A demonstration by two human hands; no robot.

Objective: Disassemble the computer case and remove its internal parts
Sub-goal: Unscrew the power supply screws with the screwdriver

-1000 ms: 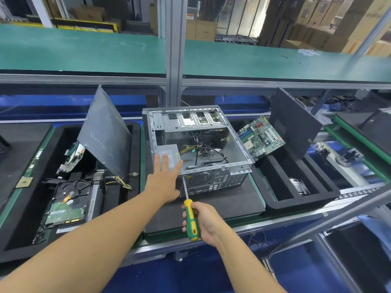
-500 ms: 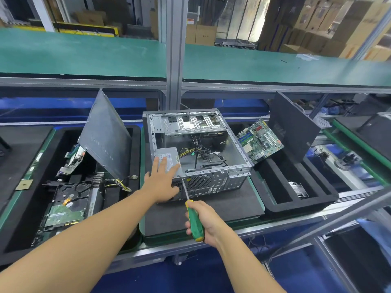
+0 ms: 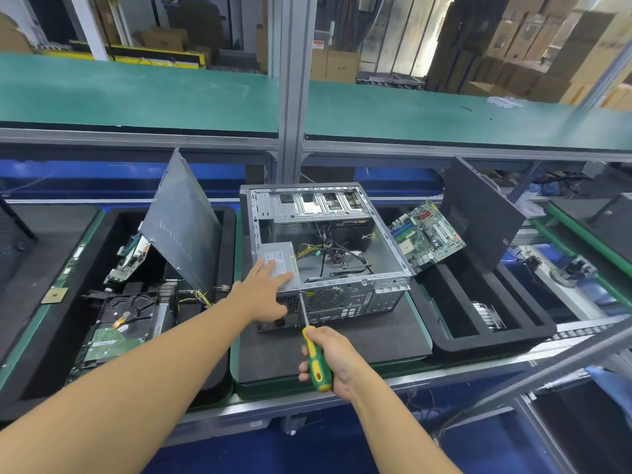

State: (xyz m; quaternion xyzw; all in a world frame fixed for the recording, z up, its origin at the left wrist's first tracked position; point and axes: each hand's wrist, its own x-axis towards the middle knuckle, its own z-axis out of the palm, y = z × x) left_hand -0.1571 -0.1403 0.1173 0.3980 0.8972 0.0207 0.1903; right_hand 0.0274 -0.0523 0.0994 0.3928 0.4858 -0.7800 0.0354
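Note:
An open grey computer case [image 3: 393, 254] lies on its side on a black mat [image 3: 376, 333] in the middle. A silver power supply [image 3: 282, 254] sits in its near left corner, with black and yellow cables [image 3: 328, 251] beside it. My left hand [image 3: 265, 290] lies flat with straight fingers on the power supply. My right hand [image 3: 337, 357] grips a green and yellow screwdriver [image 3: 316, 360] whose tip points at the case's rear panel [image 3: 342, 299].
A grey side panel [image 3: 181, 224] leans in the left black foam tray [image 3: 222, 354], with a hard drive [image 3: 118, 323] and small boards. A green motherboard [image 3: 427, 234] and a dark panel [image 3: 478, 217] lean in the right tray [image 3: 485, 340]. A green shelf [image 3: 136, 97] runs above.
My left hand has stayed on the power supply, shifting slightly. The screwdriver tip has stayed near the rear panel, and the view has drifted a little.

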